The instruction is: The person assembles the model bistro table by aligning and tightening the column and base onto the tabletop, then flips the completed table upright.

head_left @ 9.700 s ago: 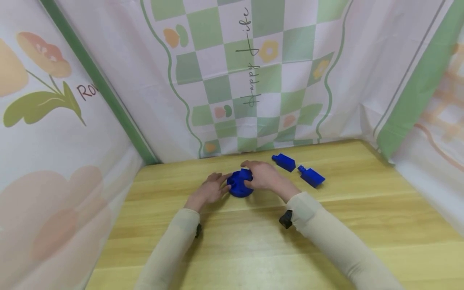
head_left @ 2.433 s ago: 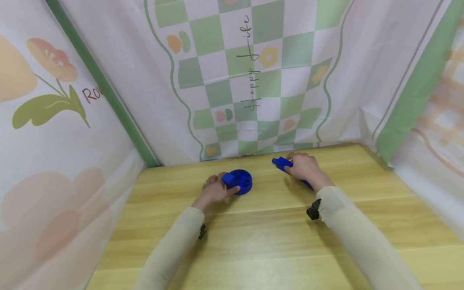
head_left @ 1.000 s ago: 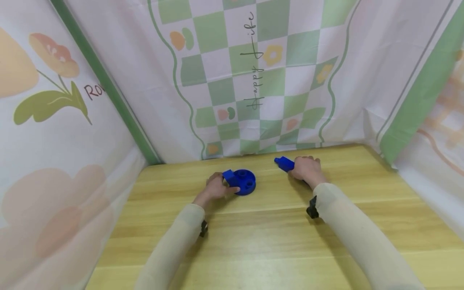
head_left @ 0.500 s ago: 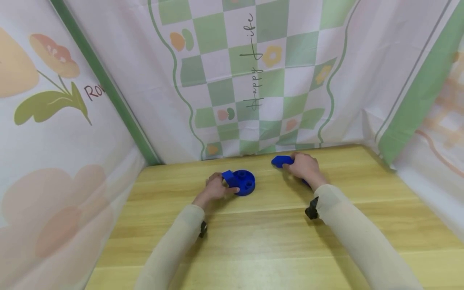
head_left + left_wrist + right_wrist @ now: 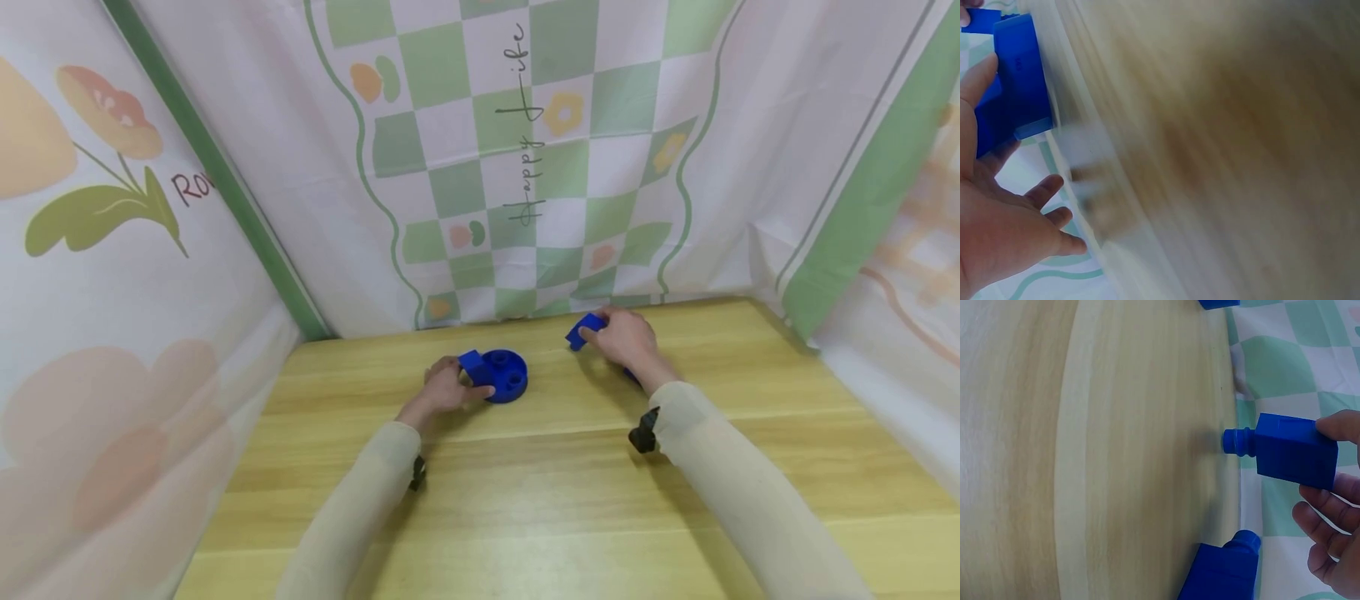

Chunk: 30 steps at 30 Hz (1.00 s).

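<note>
On the table [image 5: 480, 492] lies a round blue base [image 5: 510, 367], with two round sockets showing. A blue angular block [image 5: 472, 364] stands up from its left side. My left hand [image 5: 442, 390] grips the base there, thumb in front and fingers behind; in the left wrist view the thumb presses near the block [image 5: 991, 119]. My right hand [image 5: 626, 337] pinches a second blue block [image 5: 587, 329] between thumb and fingers, off the table. Its ridged peg points down to the tabletop in the right wrist view, where the block [image 5: 1294, 450] shows whole.
A third blue block with a peg [image 5: 1222, 572] lies on the table beside the right hand, mostly hidden by that hand in the head view. Behind the table's back edge hangs a green-and-white checked curtain [image 5: 540, 167]; more printed cloth stands at both sides.
My right hand has lifted the second block from the table and turned it, so its peg swings from pointing left to pointing down. The left hand stays at the base.
</note>
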Tool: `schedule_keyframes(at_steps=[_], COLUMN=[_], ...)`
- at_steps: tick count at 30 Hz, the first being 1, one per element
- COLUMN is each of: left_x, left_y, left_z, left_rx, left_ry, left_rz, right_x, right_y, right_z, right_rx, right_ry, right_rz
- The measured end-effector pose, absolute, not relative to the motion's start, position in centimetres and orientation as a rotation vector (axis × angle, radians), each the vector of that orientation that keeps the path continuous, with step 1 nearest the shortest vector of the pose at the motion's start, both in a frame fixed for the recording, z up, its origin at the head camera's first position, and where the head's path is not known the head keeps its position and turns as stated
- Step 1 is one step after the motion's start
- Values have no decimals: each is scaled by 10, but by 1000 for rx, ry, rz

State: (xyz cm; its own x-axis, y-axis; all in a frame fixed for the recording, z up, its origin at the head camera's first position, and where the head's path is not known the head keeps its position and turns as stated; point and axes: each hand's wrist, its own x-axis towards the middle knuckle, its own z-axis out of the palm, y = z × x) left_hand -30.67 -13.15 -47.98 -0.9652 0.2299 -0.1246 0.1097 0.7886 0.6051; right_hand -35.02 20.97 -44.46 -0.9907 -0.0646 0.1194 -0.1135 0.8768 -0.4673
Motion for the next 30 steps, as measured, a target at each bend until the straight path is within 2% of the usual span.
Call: schedule_keyframes(at_steps=[30], left_x=[-305], left_y=[-129], left_z=[-478], left_rx=[208], left_ry=[2755], left_rz=[1021], right_x=[-332], right_y=[183], right_z=[-421], right_rx=[257], right_ry=[-2856], right_rz=[885])
